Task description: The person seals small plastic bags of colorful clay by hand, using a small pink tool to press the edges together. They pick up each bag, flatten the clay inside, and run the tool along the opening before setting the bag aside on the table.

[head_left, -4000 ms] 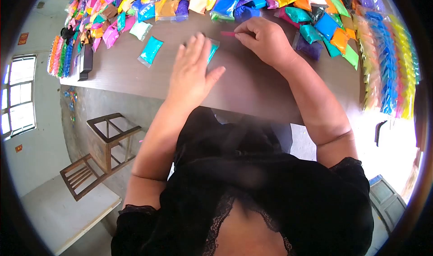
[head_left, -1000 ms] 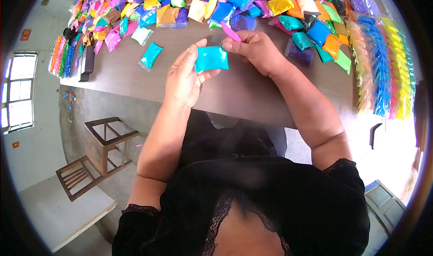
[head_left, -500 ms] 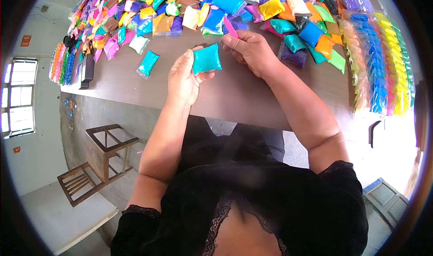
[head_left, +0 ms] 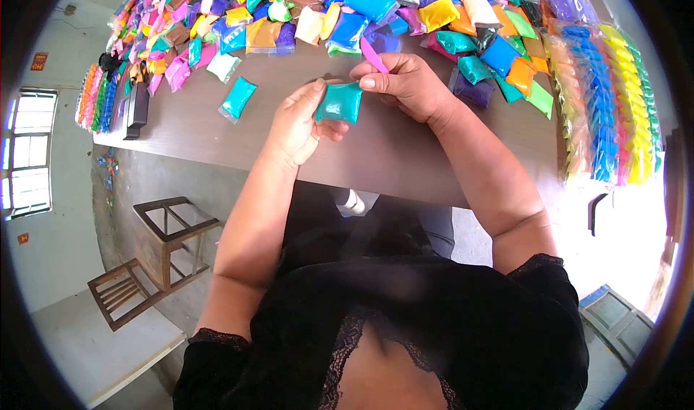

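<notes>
My left hand pinches a teal clay packet by its left side, thumb on the front and fingers behind. Close by on the right, my right hand has its thumb and fingers closed on a slim pink plastic stick that points up and to the left. The right fingertips are near the packet's upper right corner. Another teal packet lies on the table to the left of my hands.
A heap of colourful packets covers the far side of the table. Strips of blue packets and yellow packets line the right end. A black object lies at the left edge. A wooden chair lies on the floor.
The held packet has moved slightly right and down, closer to my right hand. My right hand has turned a little, and the pink stick has shifted right and down with it.
</notes>
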Tool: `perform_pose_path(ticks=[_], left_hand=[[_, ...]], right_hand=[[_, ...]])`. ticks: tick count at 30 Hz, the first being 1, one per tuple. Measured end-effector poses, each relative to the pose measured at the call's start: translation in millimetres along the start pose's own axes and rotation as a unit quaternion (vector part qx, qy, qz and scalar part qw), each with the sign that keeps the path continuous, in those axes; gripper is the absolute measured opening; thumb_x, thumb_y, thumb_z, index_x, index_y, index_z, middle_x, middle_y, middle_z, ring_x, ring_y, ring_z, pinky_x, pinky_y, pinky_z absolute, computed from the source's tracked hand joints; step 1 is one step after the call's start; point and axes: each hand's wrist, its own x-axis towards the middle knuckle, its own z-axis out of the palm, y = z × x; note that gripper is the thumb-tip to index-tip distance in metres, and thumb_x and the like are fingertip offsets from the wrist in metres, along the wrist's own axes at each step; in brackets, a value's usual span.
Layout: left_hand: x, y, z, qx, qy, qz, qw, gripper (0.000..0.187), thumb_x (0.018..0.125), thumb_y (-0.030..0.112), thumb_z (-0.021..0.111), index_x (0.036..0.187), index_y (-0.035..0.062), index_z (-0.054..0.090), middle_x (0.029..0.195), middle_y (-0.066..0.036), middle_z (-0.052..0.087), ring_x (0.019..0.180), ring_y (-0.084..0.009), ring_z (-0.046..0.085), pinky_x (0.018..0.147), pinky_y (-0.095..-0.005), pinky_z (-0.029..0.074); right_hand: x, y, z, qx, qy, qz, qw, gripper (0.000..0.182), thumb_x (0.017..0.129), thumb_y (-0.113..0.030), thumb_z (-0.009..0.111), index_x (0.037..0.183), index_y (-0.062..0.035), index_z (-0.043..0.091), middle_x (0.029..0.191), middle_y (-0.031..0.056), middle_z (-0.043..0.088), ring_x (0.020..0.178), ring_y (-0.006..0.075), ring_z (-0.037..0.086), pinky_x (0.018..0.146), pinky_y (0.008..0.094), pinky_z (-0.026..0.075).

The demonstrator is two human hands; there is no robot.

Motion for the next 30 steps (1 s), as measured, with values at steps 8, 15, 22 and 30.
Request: perform_pose_path(ticks=[8,15,22,30], left_hand=[[0.5,-1.4,-1.8,-0.011,-0.002,-0.003,1.0,0.04,0.101,0.033,0.052,0.118,-0.0026,0.059,0.082,-0.011,0.067,0.056,-0.0206,0.067,0.044,-0.0294,0.056],[1.5,-12.4,-12.2,-0.019,-0.004,0.054,0.998,0.041,0.099,0.036,0.054,0.118,-0.0001,0.057,0.091,-0.012,0.068,0.067,-0.0217,0.068,0.053,-0.0304,0.056],[3.3,-17.8,-12.3,-0.104,0.008,0.164,0.981,0.046,0.094,0.013,0.063,0.135,0.0036,0.043,0.119,-0.013,0.061,0.105,-0.0244,0.063,0.092,-0.04,0.052],[-8.5,-26.4,-0.4,-0.038,-0.036,0.145,0.988,0.052,0.087,-0.002,0.065,0.135,0.0029,0.046,0.122,-0.011,0.06,0.11,-0.0231,0.061,0.096,-0.039,0.051]], right_hand=[[0.8,-2.7,-1.2,-0.086,-0.027,-0.013,0.996,0.028,0.087,-0.029,0.075,0.1,-0.0052,0.07,0.077,-0.0039,0.059,0.064,0.0044,0.047,0.055,0.0216,0.037],[4.4,9.7,7.6,0.01,0.04,-0.02,0.999,0.026,0.095,-0.029,0.065,0.105,-0.0055,0.066,0.071,-0.0064,0.05,0.061,0.0037,0.043,0.053,0.0213,0.034],[1.8,-2.3,13.7,-0.094,0.117,-0.006,0.989,0.03,0.091,-0.029,0.07,0.105,-0.0029,0.067,0.074,-0.0035,0.053,0.06,0.0047,0.042,0.053,0.0206,0.034],[0.2,-1.8,12.5,-0.167,0.067,-0.034,0.983,0.037,0.084,-0.025,0.078,0.109,0.0012,0.068,0.087,0.0029,0.067,0.08,0.0087,0.059,0.073,0.0246,0.049]])
